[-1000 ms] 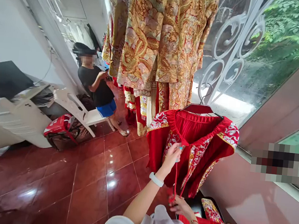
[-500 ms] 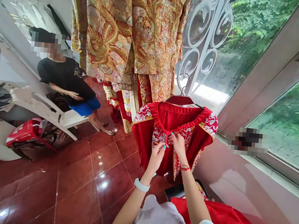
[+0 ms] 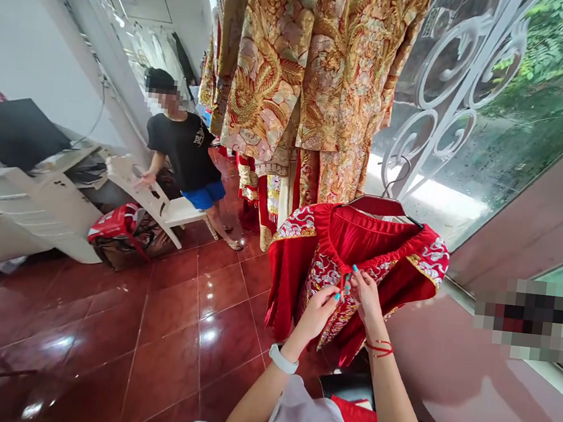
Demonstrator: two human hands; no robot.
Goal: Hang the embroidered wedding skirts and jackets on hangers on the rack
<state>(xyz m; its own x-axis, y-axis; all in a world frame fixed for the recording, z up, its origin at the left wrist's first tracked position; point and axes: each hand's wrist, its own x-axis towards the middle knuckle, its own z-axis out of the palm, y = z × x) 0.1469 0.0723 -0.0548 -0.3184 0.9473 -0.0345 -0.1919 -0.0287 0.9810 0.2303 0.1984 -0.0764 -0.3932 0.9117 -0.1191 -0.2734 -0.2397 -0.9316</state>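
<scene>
A red embroidered garment (image 3: 300, 267) with silver and gold shoulder patterns hangs in front of me on a dark hanger (image 3: 380, 206). At its neckline, my left hand (image 3: 320, 309) pinches a thin red tie cord (image 3: 341, 283), its fingertips pressed together. Just to the right, my right hand (image 3: 364, 292) is closed at the neckline, thumb and fingers at the same cord. Both hands are close together, with the garment's front panels behind them. Exactly how the cord runs between the fingers is too small to make out.
Gold embroidered garments (image 3: 271, 69) hang behind. A person (image 3: 184, 150) stands beyond at the left, by a white chair (image 3: 156, 201) and a red-and-brown bag (image 3: 119, 227). A white scrolled grille (image 3: 451, 74) fronts the window. Red cloth (image 3: 358, 417) lies below my right arm.
My view has turned left, so the garment and hands sit farther right. Both hands stay at the neckline cord. The other person's arm has moved to the chair back.
</scene>
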